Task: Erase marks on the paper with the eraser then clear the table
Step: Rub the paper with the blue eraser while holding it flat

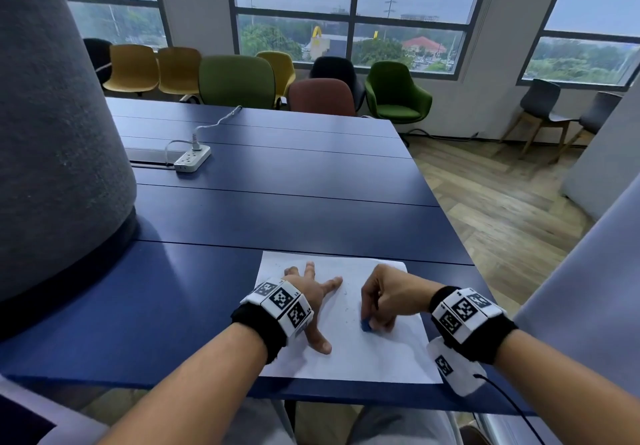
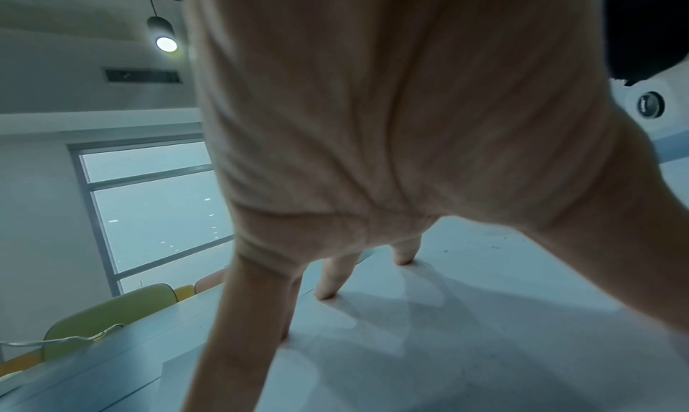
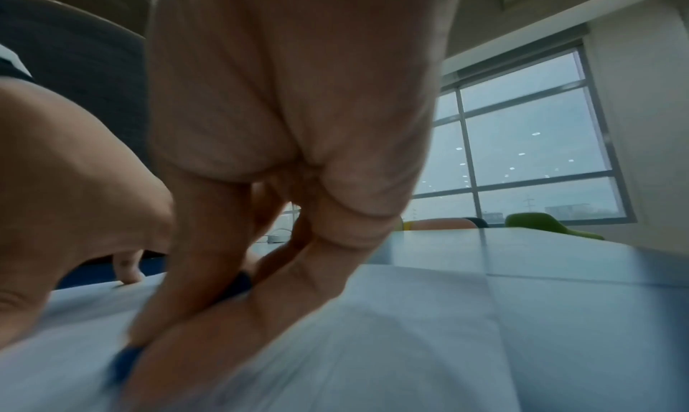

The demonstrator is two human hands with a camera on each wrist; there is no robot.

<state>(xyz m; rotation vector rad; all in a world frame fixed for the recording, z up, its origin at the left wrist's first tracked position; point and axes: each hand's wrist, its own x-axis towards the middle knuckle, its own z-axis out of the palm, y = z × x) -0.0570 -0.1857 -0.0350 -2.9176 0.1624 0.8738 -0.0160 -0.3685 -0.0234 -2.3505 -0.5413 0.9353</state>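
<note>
A white sheet of paper [image 1: 367,351] lies at the near edge of the blue table [image 1: 277,202]. Small dark specks of eraser dust dot its middle. My left hand [image 1: 313,292] presses flat on the paper's left half with fingers spread, seen from below in the left wrist view as fingertips [image 2: 328,293] on the paper [image 2: 466,344]. My right hand [image 1: 381,300] pinches a small blue eraser [image 1: 366,325] against the sheet. In the blurred right wrist view the eraser [image 3: 125,359] shows between the fingers on the paper [image 3: 372,344].
A white power strip [image 1: 192,158] with a cable lies far back on the table. A large grey felt partition [image 1: 52,125] stands at the left. Coloured chairs [image 1: 239,80] line the far edge. The table's right edge drops to wooden floor [image 1: 502,209].
</note>
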